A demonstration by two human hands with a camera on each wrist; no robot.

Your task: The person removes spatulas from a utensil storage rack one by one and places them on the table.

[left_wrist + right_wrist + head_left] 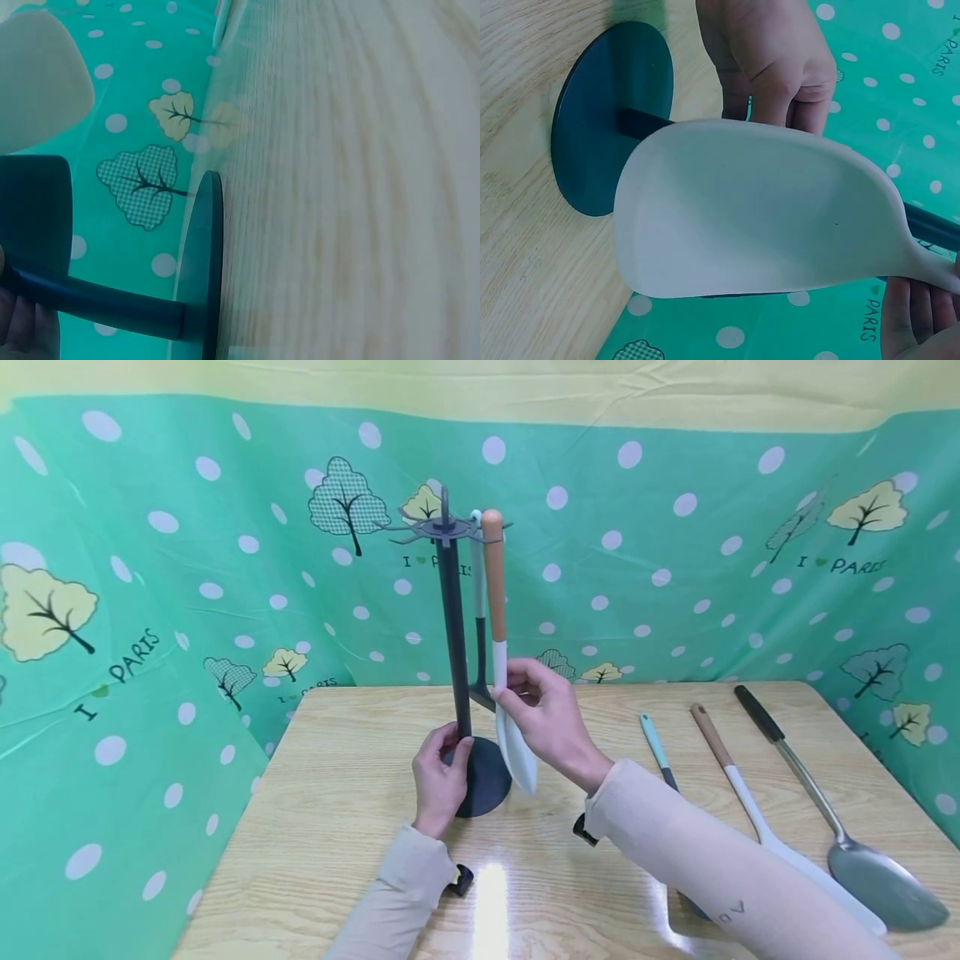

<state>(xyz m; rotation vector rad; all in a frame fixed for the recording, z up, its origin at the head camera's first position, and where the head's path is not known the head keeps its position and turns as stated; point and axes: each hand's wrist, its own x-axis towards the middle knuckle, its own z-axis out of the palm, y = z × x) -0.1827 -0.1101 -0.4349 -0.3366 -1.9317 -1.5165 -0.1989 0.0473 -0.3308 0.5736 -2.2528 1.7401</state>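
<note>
A black utensil stand (453, 627) with a ring of hooks on top stands on its round base. Low on its pole, just above the base, my left hand (441, 777) grips it between thumb and fingers. My right hand (551, 718) pinches the white neck of a spatula (757, 210) with a wooden handle. This spatula is upright, head down, its handle top beside the hooks; whether it hangs on one cannot be told. Behind it hangs a utensil with a mint handle (478, 581) and a dark flat head (34, 202).
On the wooden table (337, 760) at right lie a mint-handled dark utensil (655, 743), partly under my right sleeve, a white spatula with brown handle (750, 802), and a metal turner (885, 881). A green patterned cloth (600, 568) hangs behind and at the sides.
</note>
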